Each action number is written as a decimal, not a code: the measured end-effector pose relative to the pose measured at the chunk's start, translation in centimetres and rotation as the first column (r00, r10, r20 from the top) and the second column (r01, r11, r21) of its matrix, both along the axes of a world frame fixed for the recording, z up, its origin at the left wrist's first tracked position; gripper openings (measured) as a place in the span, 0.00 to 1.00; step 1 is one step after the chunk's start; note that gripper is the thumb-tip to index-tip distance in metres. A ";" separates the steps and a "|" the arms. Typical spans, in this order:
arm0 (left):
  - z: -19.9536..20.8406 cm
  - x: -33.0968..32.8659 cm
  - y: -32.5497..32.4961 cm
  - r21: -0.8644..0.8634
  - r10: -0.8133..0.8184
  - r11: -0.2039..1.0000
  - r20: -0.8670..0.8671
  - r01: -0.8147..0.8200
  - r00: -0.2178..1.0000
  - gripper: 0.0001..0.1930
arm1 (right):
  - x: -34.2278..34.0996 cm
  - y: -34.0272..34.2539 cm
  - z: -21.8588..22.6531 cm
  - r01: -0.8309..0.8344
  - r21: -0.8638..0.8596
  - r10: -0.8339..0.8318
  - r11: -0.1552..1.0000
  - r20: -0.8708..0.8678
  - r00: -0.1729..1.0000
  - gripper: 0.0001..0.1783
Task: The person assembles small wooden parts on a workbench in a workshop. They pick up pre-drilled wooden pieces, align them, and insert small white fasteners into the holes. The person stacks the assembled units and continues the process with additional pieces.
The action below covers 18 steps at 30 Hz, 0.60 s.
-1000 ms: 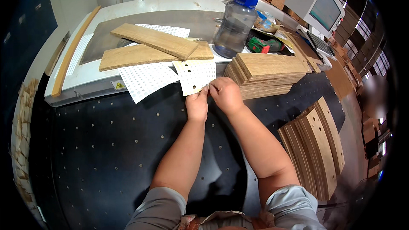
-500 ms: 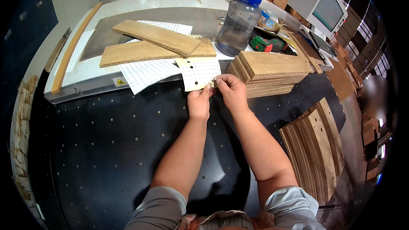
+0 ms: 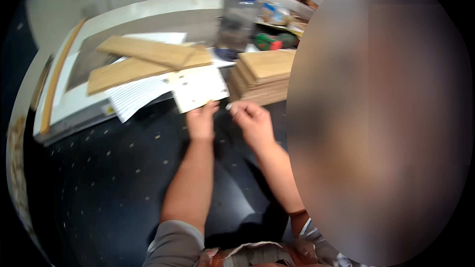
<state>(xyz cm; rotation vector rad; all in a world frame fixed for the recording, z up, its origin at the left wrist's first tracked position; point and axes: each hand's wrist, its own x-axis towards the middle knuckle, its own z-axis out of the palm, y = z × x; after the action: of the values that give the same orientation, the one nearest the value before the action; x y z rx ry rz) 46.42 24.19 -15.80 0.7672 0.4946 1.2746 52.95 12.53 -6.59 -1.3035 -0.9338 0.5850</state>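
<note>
A pale sheet of small labels [image 3: 199,89], with several dark gaps in it, hangs over the near edge of the white machine bed. My left hand [image 3: 201,122] is closed on the sheet's lower edge, thumb and fingers pinching it. Just to the right, my right hand [image 3: 255,122] is apart from the sheet. Its thumb and forefinger pinch a small white label [image 3: 228,107], blurred by motion. A second printed sheet [image 3: 136,96] lies to the left, partly under two crossed wooden boards [image 3: 143,52].
A stack of wooden boards [image 3: 262,74] stands right of the sheet. Behind it are a large blue-capped bottle [image 3: 238,22] and a green and red tool [image 3: 269,42]. A wooden strip [image 3: 62,76] lies along the bed's left side. A blurred oval hides the right.
My right hand has come away from the label sheet with a small white label. My left hand still holds the sheet. The view has shifted, and a blurred oval now covers the right side.
</note>
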 end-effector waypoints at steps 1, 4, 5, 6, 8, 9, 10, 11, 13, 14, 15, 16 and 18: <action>-0.5 -0.2 0.0 0.009 -0.055 0.998 -0.040 0.056 0.998 0.14 | 0.8 -2.7 -0.4 -0.008 0.018 0.006 1.000 0.105 0.994 0.05; -2.0 0.0 -0.4 0.012 -0.153 0.987 -0.224 0.160 0.963 0.17 | 2.3 -12.8 1.7 -0.016 0.095 -0.015 0.995 0.316 0.949 0.04; -2.5 0.1 -0.7 0.151 -0.162 0.965 -0.295 0.214 0.942 0.13 | 3.1 -17.2 2.7 -0.017 0.072 -0.007 0.997 0.323 0.946 0.04; -2.8 0.1 -0.7 0.203 -0.139 0.951 -0.384 0.231 0.913 0.11 | 3.6 -21.1 3.3 0.056 0.134 -0.103 0.989 0.379 0.920 0.03; -1.6 0.1 -1.2 0.379 0.058 0.903 -0.575 0.203 0.816 0.06 | 4.5 -29.3 5.3 0.215 0.133 -0.248 0.968 0.341 0.907 0.05; -1.5 -0.3 -1.1 0.550 0.253 0.810 -0.643 0.205 0.723 0.10 | 5.2 -33.2 6.2 0.316 0.187 -0.364 0.930 0.356 0.861 0.05; -0.1 -0.3 -2.7 0.627 0.373 0.741 -0.681 0.239 0.629 0.12 | 5.7 -37.3 6.8 0.425 0.223 -0.477 0.877 0.304 0.825 0.06; -0.9 -0.5 -2.0 0.730 0.495 0.631 -0.639 0.262 0.588 0.11 | 5.8 -40.5 7.4 0.567 0.307 -0.640 0.765 0.255 0.725 0.05; 0.5 0.2 -4.0 0.801 0.558 0.537 -0.571 0.263 0.602 0.09 | 7.5 -46.3 6.6 0.737 0.471 -0.865 0.484 0.131 0.484 0.04; 2.6 1.8 -5.9 0.829 0.539 0.506 -0.519 0.237 0.664 0.07 | 8.7 -48.5 6.2 0.748 0.541 -0.893 0.385 0.015 0.449 0.04; 4.7 3.8 -8.3 0.849 0.506 0.481 -0.473 0.220 0.721 0.06 | 10.1 -50.5 5.2 0.793 0.529 -0.917 0.303 -0.065 0.394 0.04; 8.0 6.5 -11.7 0.832 0.415 0.442 -0.521 0.335 0.746 0.03 | 11.5 -52.0 4.2 0.846 0.475 -0.940 0.242 -0.101 0.326 0.04; 13.4 12.4 -18.4 0.883 0.246 0.235 -0.459 0.407 0.854 0.04 | 15.4 -53.3 1.2 0.903 0.401 -0.963 0.157 -0.141 0.230 0.04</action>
<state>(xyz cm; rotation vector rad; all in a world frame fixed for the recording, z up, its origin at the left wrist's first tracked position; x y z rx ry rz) 58.78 5.81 -2.36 2.2921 -0.0535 1.1557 68.35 -40.78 -5.34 -1.2572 -0.1291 -0.7366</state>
